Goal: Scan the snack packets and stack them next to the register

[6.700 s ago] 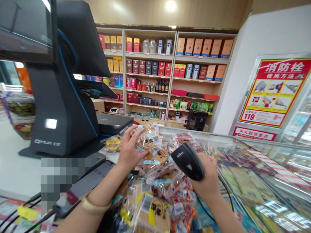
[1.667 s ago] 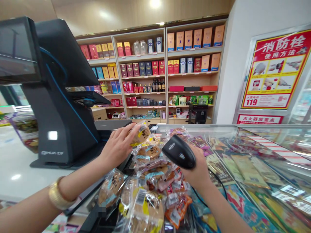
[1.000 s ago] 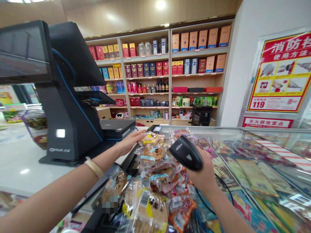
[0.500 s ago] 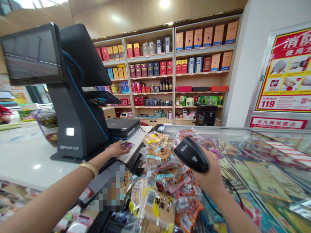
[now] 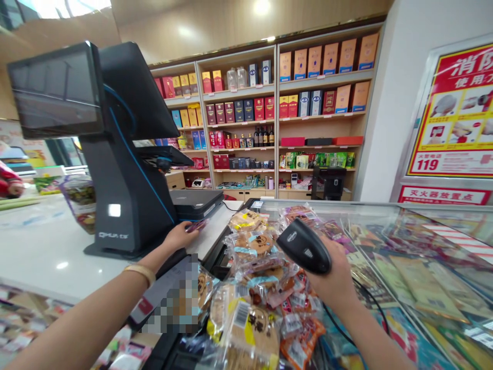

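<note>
My left hand (image 5: 180, 236), with a gold bracelet on its wrist, is closed on a small purple snack packet (image 5: 196, 226) over the white counter, beside the black register base. My right hand (image 5: 334, 272) grips a black barcode scanner (image 5: 304, 245), its head pointing left over the snacks. Below and between the hands lies a heap of clear-wrapped round biscuits (image 5: 252, 244) with yellow or blue labels. Several orange-red snack packets (image 5: 302, 339) lie at the heap's right side. The fingers of my right hand are partly hidden behind the scanner.
A black point-of-sale machine (image 5: 131, 195) stands on the white counter (image 5: 42, 257) at left. To the right is a glass display case (image 5: 416, 257) with packets inside. The scanner's black cable (image 5: 379, 308) curls past my right wrist. Shelves (image 5: 277, 118) of boxes and bottles stand behind.
My left hand has shifted slightly left and up toward the register base, with the purple packet in it. My right hand and the scanner have hardly moved.
</note>
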Demonstrator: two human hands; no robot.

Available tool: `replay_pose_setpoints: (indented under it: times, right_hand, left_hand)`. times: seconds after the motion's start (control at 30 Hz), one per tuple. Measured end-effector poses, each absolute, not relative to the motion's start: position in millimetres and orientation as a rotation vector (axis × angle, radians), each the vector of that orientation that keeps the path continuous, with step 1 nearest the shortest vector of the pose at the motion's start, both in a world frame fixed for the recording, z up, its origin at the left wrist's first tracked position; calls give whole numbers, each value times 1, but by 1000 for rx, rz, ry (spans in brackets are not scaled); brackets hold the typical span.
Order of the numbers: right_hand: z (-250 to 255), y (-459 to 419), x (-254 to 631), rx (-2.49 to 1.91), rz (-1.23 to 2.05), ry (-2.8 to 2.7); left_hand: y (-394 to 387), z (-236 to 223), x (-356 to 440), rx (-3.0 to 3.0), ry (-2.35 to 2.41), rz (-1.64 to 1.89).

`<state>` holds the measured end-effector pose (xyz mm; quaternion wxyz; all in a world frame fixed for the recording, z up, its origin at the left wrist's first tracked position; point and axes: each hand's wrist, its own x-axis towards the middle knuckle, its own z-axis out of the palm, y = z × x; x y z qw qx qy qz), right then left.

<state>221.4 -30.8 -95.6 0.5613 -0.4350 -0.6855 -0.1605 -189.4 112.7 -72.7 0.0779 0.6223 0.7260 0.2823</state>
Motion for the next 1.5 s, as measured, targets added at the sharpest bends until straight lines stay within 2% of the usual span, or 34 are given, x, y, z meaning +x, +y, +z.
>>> replay_pose_setpoints:
  times: [0.17,0.33,0.47,0.63,1.13,1.3,1.5]
  right_hand:
    - [-92,-33,218,-1006,-387,-1607]
    - [-92,-36,215,-982,-392,-1620]
    - [-95,-34,216,-1000,-382,-1652]
    - [-97,-30,220,-974,-412,-1718]
    - [-90,-34,215,-992,-351,-1584]
    - [-91,-32,215,-985,-371,-1581]
    - [-93,-30,216,-985,-376,-1610]
  left_hand:
    - [87,-44,-177,1614,1893,1191]
    - [45,-21,-133,1218,1138,1453]
    - [19,-19,-97,1031,982,1423]
    - [3,-23,-75,1087,826,1399]
    - [-2,-26,-64,1416,866,1468]
    - [25,-27,-66,2027,1160,1545]
    - [61,-34,-57,2654,1247,1259]
